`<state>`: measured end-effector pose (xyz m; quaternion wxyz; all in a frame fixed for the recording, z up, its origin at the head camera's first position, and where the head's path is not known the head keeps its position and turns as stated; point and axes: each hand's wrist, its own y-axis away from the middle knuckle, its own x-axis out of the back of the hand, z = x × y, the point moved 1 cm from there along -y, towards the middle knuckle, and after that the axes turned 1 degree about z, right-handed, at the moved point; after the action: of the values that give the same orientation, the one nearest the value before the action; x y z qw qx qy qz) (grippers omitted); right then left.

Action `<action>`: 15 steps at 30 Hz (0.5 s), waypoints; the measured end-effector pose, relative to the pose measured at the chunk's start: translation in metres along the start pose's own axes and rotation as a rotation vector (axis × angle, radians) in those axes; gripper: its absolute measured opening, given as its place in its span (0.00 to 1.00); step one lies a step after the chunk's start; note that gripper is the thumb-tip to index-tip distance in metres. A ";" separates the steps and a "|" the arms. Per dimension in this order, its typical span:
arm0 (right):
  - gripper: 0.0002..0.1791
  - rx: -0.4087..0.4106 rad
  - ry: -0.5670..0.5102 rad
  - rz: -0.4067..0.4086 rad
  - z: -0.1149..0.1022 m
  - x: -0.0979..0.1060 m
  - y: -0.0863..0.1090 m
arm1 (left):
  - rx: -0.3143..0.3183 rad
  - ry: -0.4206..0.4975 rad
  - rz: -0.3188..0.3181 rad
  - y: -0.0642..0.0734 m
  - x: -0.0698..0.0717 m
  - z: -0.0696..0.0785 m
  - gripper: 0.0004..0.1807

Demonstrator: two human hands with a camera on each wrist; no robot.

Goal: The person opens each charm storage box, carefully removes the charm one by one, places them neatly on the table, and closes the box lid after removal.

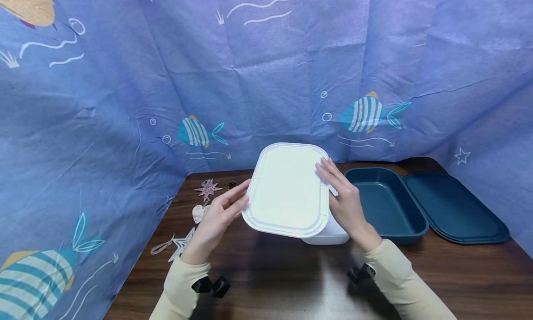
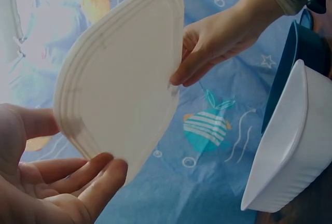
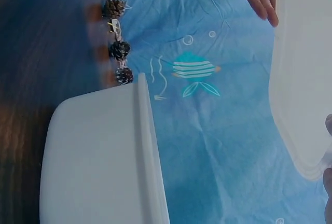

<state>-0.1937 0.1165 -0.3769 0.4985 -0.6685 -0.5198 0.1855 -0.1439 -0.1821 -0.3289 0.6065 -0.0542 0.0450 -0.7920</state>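
Note:
A flat white lid [image 1: 287, 190] with rounded corners and a ridged rim is raised over the table, tilted with its broad face toward the head camera. My left hand [image 1: 220, 220] pinches its left edge, thumb on one side and fingers on the other, as the left wrist view shows. At the opposite edge my right hand [image 1: 343, 202] grips the rim, its fingers spread over the face. Partly hidden behind the lid and right hand stands a white tub [image 1: 326, 234]; its open top shows in the left wrist view [image 2: 280, 146].
To the right sit a dark teal tub [image 1: 379, 204] and a matching lid [image 1: 458, 209] lying flat. At left lie a pink star ornament [image 1: 207, 188], a heart ornament [image 1: 200, 213], a white star [image 1: 181, 243] and pine cones [image 3: 119, 50]. A blue fish-print cloth [image 1: 283, 89] hangs behind.

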 end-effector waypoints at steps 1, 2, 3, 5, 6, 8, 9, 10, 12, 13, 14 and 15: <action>0.33 0.000 -0.007 0.004 0.000 0.001 -0.001 | -0.006 -0.003 0.008 -0.001 -0.001 0.001 0.29; 0.33 0.001 -0.013 0.010 0.000 0.002 -0.001 | -0.016 -0.002 0.013 -0.001 -0.002 0.002 0.28; 0.34 -0.002 -0.020 0.011 0.000 0.003 -0.001 | -0.029 0.004 0.018 -0.002 -0.003 0.002 0.27; 0.34 -0.012 -0.030 0.014 0.000 0.005 -0.002 | -0.064 -0.004 0.041 -0.003 -0.005 0.002 0.26; 0.35 -0.018 -0.033 0.014 0.001 0.007 -0.001 | -0.088 -0.020 0.051 -0.003 -0.006 0.001 0.25; 0.35 -0.039 -0.043 0.013 0.000 0.010 -0.001 | -0.137 -0.052 0.071 -0.005 -0.008 -0.001 0.23; 0.36 -0.048 -0.045 0.011 -0.001 0.012 -0.002 | -0.165 -0.061 0.085 -0.006 -0.010 -0.003 0.23; 0.36 -0.054 -0.048 0.014 -0.001 0.014 -0.002 | -0.193 -0.080 0.101 -0.007 -0.011 -0.005 0.23; 0.37 -0.060 -0.054 0.019 -0.003 0.017 -0.004 | -0.254 -0.090 0.126 -0.009 -0.015 -0.007 0.23; 0.37 -0.061 -0.057 0.023 -0.003 0.019 -0.004 | -0.288 -0.082 0.136 -0.012 -0.017 -0.007 0.23; 0.37 -0.057 -0.058 0.025 -0.004 0.020 -0.005 | -0.326 -0.075 0.152 -0.014 -0.019 -0.008 0.22; 0.37 -0.052 -0.061 0.026 -0.005 0.021 -0.006 | -0.365 -0.069 0.168 -0.016 -0.021 -0.008 0.21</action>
<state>-0.1850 0.1327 -0.3640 0.4623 -0.6819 -0.5309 0.1985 -0.1547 -0.1573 -0.3354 0.6517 -0.1864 0.1714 -0.7149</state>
